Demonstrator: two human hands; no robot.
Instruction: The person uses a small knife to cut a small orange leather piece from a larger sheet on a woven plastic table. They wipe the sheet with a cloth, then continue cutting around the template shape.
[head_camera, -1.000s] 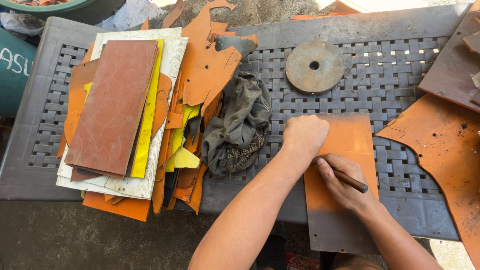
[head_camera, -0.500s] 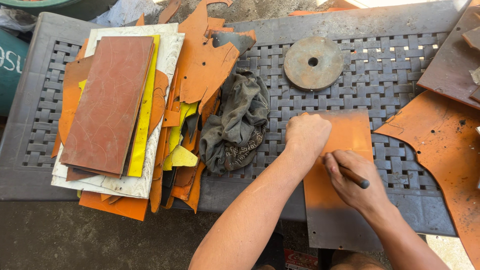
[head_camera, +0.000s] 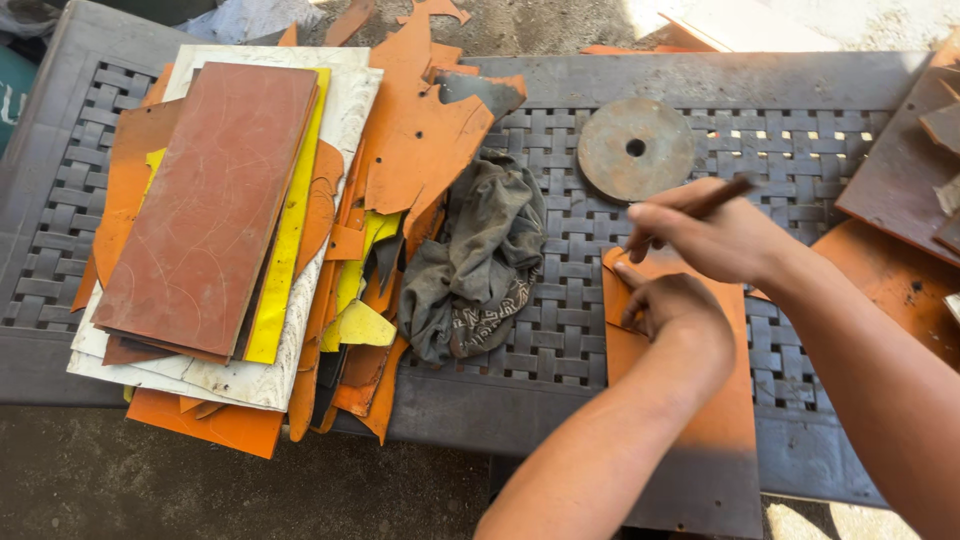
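Grey woven plastic table (head_camera: 560, 330) on bare gritty ground (head_camera: 200, 490).

Table (head_camera: 560, 345), free: bare lattice strip between rag (head_camera: 480, 262) and orange sheet (head_camera: 690, 400); open band along far edge right of metal disc (head_camera: 635, 150) | Blocked: left half under sheet stack (head_camera: 215, 205) (overhangs near edge); right edge under brown panels (head_camera: 900, 185); centre-right taken by left hand (head_camera: 680, 310) and right hand (head_camera: 715, 235).
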